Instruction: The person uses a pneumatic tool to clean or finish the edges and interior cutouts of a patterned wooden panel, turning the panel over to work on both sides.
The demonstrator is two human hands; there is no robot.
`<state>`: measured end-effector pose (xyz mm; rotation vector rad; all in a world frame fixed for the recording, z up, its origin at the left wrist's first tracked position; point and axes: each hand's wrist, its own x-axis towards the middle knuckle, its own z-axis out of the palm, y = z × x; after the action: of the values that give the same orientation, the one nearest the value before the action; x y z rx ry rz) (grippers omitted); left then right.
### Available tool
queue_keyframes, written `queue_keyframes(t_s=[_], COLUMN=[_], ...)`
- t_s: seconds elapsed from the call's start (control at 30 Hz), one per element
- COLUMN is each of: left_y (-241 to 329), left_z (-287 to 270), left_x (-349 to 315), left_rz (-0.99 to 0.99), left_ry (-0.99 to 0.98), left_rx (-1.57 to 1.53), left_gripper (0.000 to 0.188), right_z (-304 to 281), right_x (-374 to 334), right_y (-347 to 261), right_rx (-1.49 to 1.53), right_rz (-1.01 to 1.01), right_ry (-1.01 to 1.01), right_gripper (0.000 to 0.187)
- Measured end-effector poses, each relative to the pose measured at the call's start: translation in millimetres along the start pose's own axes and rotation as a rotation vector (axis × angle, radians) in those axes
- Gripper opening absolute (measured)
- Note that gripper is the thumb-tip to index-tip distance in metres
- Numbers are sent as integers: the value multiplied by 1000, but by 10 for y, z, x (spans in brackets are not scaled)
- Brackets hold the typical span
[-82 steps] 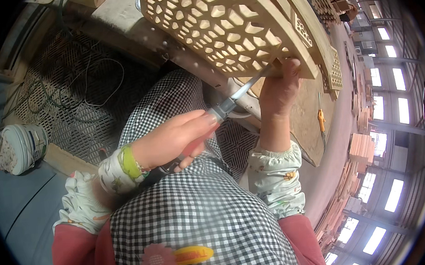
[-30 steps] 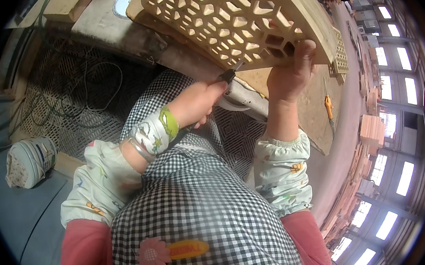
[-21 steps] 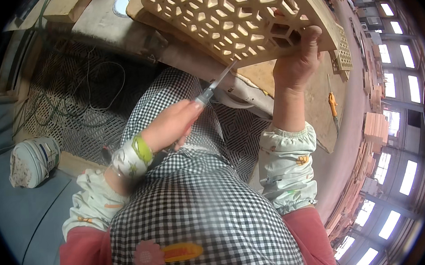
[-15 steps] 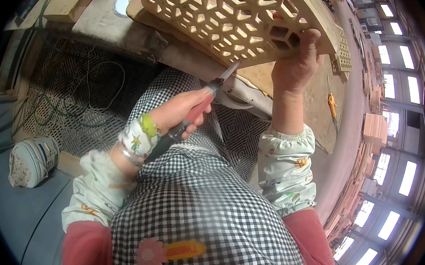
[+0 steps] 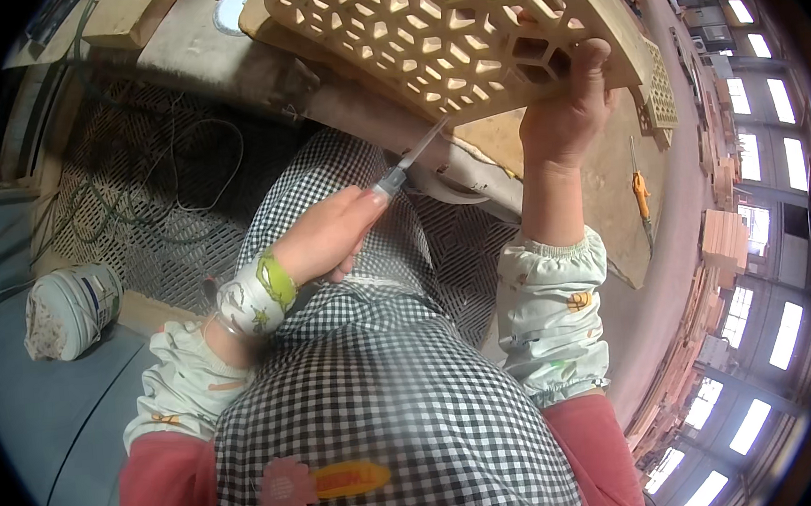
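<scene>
My left hand [image 5: 327, 232] is closed around the handle of a slim tool with a thin, pale, tapering blade [image 5: 424, 145]; its exact kind is unclear. The blade's tip meets, or nearly meets, the near lower edge of a carved wooden lattice panel [image 5: 499, 105]. Geometric cut-outs cover this panel, which is held tilted. My right hand [image 5: 565, 115] grips the panel's near right corner, thumb on the facing side; a fingertip shows through one of the holes, the other fingers are behind it.
On the worktable [image 5: 601, 230] at right lies a thin-shafted tool with a yellow handle [image 5: 641, 195]. Another lattice piece [image 5: 661, 94] stands beyond the panel. A white bucket [image 5: 73, 311] sits at left, near cables [image 5: 130, 211] over a patterned mat. Stacked timber [image 5: 724, 240] lines the right.
My left hand has rolled over, hiding the tool's red handle, and the blade has shifted slightly left along the panel's edge. The panel has tilted a little; my right hand keeps its grip.
</scene>
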<state>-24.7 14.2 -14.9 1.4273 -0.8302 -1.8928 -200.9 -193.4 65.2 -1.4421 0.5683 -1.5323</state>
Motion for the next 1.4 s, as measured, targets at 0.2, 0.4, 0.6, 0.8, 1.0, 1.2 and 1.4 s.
queue_keyframes(t_s=[0.2,0.4,0.6,0.8,1.0,1.2,1.4], left_y=[-19,-16,-20,-258,-507,-728,-572], left_z=[-28,-6,-1,-159,-469,-585,-515], left_x=[247,519,545,298,0,-63,-213], left_rz=[10,47,-29,22,-10,-14,101], left_ry=[58,12,-104,-216,-71,48,86], left_rx=[-40,-49,-214,-254,-232,-179,-31], left_gripper=[43,44,52,43,33,33,39], right_z=[14,54,32,153,-378,55,426], right_x=[-21,-57,-93,-117,-16,194,416], right_y=[-43,-59,-18,-168,-281,-997,-1110], right_rx=[70,69,57,23,-153,-866,-1566], right_rz=[42,58,68,30,83,-185,-364], right_ry=[-4,15,63,80,-70,-231,-428], right_gripper=[39,39,38,36,39,59,42])
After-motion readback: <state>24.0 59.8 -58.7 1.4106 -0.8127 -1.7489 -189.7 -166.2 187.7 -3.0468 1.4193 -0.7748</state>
